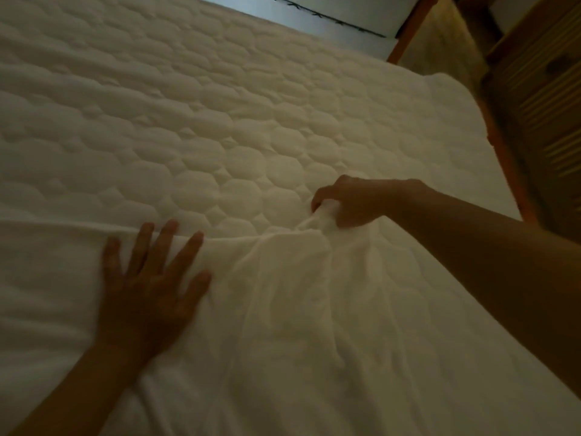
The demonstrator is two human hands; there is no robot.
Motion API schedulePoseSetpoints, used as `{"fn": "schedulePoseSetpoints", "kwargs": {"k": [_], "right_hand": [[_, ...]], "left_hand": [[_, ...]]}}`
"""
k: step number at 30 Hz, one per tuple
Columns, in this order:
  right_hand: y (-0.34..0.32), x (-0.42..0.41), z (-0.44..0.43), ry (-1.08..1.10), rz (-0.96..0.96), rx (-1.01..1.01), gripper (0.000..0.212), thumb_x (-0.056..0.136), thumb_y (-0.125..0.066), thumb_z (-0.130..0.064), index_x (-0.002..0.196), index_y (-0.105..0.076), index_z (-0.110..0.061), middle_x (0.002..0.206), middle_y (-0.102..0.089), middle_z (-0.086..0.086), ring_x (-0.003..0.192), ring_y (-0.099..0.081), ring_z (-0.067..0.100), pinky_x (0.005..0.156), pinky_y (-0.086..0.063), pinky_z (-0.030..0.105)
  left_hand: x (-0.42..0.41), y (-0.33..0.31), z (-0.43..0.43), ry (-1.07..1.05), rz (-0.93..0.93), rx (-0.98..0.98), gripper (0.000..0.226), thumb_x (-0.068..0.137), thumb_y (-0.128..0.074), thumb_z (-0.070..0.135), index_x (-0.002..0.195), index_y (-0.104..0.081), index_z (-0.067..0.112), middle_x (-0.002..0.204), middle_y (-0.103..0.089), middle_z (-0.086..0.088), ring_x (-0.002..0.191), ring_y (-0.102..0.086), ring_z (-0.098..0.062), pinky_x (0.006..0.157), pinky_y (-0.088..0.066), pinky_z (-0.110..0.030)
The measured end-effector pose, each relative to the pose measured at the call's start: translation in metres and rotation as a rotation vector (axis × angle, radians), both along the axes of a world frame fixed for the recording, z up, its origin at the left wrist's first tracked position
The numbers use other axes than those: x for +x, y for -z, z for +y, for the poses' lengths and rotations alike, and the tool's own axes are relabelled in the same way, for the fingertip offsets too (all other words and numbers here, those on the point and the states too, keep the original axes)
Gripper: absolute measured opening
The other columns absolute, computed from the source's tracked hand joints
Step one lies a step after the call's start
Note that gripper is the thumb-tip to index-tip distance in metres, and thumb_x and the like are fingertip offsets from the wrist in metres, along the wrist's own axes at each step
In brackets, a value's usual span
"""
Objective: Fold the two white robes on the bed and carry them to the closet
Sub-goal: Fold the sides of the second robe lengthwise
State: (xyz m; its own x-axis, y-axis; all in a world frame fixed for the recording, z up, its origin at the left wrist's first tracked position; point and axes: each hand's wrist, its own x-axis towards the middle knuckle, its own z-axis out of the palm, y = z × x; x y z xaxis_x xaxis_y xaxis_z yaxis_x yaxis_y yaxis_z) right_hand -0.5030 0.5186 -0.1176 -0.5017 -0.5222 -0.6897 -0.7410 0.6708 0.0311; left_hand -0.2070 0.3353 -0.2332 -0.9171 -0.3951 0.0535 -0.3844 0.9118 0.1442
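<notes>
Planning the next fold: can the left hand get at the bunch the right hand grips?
Likely yes: the left hand lies flat on the robe; only fabric separates it from the right hand.

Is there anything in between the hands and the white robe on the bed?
No, nothing visible. The left hand lies flat on the white robe, and the right hand grips a bunched bit of it.
</notes>
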Motion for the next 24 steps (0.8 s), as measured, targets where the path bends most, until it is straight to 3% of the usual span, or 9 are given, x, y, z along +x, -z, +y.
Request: {"fn": "schedulePoseSetpoints", "kwargs": {"k": [2,4,6,10,14,16,19,22,24], "right_hand": [[0.001,-0.009,-0.006,-0.084,0.034,0.019,0.043,0.085,-0.06,-0.018,0.127,-0.059,-0.03,0.116,-0.048,0.004,0.106,-0.051,0.024,0.084,-0.045,0.033],[-0.008,-0.027,0.007,-0.204,0.119,0.059,0.039,0.084,-0.063,-0.017,0.123,-0.064,-0.021,0.118,-0.058,0.004,0.115,-0.055,0.025,0.093,-0.047,0.033],[-0.024,-0.053,0.039,-0.239,0.177,0.153,0.042,0.085,-0.066,-0.02,0.127,-0.064,-0.024,0.128,-0.061,0.001,0.122,-0.055,0.024,0.102,-0.046,0.035],[-0.01,-0.079,0.096,-0.182,0.286,0.113,0.036,0.084,-0.072,-0.02,0.117,-0.068,-0.032,0.118,-0.066,-0.003,0.108,-0.06,0.022,0.089,-0.052,0.037],[0.027,-0.084,0.094,-0.12,0.147,0.093,0.046,0.08,-0.064,-0.018,0.125,-0.066,-0.027,0.129,-0.057,0.003,0.121,-0.052,0.029,0.1,-0.045,0.038],[0.011,-0.093,0.086,0.001,-0.027,0.186,0.054,0.073,-0.073,-0.019,0.125,-0.066,-0.031,0.13,-0.059,0.001,0.119,-0.054,0.025,0.103,-0.044,0.038],[-0.018,-0.096,0.085,0.388,-0.362,0.181,0.062,0.044,-0.087,-0.064,0.102,-0.073,-0.047,0.118,-0.065,-0.015,0.116,-0.056,0.015,0.109,-0.043,0.044],[-0.017,-0.09,0.092,0.347,-0.156,0.12,0.077,0.052,-0.054,-0.099,0.087,-0.078,-0.035,0.102,-0.069,-0.013,0.101,-0.063,0.013,0.098,-0.049,0.042],[-0.003,-0.079,0.098,0.265,0.038,-0.038,0.081,0.063,-0.041,-0.096,0.083,-0.078,-0.027,0.098,-0.067,-0.008,0.089,-0.062,0.014,0.081,-0.051,0.037]], "left_hand": [[-0.001,0.002,0.001,0.001,0.03,-0.003,0.064,0.091,-0.037,0.058,0.148,-0.048,0.03,0.161,-0.034,-0.009,0.148,-0.03,-0.036,0.116,-0.013,-0.066],[-0.002,0.003,0.002,-0.001,0.036,-0.011,0.064,0.09,-0.038,0.057,0.146,-0.05,0.027,0.16,-0.035,-0.01,0.147,-0.032,-0.037,0.115,-0.014,-0.067],[-0.003,0.006,0.001,-0.007,0.051,-0.006,0.065,0.09,-0.04,0.056,0.145,-0.051,0.026,0.16,-0.035,-0.011,0.147,-0.032,-0.037,0.116,-0.013,-0.066],[-0.004,0.011,-0.001,-0.007,0.09,-0.007,0.065,0.089,-0.041,0.054,0.145,-0.051,0.022,0.159,-0.036,-0.011,0.146,-0.033,-0.037,0.115,-0.014,-0.068],[-0.005,0.016,-0.002,-0.005,0.111,-0.013,0.064,0.089,-0.041,0.053,0.144,-0.053,0.021,0.158,-0.038,-0.012,0.146,-0.034,-0.038,0.115,-0.014,-0.068],[-0.005,0.018,-0.003,-0.009,0.105,-0.019,0.064,0.09,-0.042,0.053,0.145,-0.051,0.022,0.159,-0.037,-0.012,0.146,-0.034,-0.037,0.116,-0.013,-0.066],[-0.004,0.018,-0.002,-0.001,0.12,-0.024,0.063,0.092,-0.042,0.053,0.146,-0.05,0.023,0.159,-0.037,-0.011,0.146,-0.033,-0.036,0.115,-0.014,-0.067],[-0.006,0.016,-0.002,-0.006,0.136,-0.017,0.062,0.092,-0.041,0.052,0.146,-0.051,0.022,0.158,-0.037,-0.011,0.146,-0.034,-0.036,0.115,-0.015,-0.066],[-0.006,0.016,-0.001,-0.017,0.143,-0.022,0.062,0.092,-0.042,0.053,0.145,-0.052,0.022,0.158,-0.038,-0.011,0.145,-0.035,-0.036,0.115,-0.015,-0.066]]}}
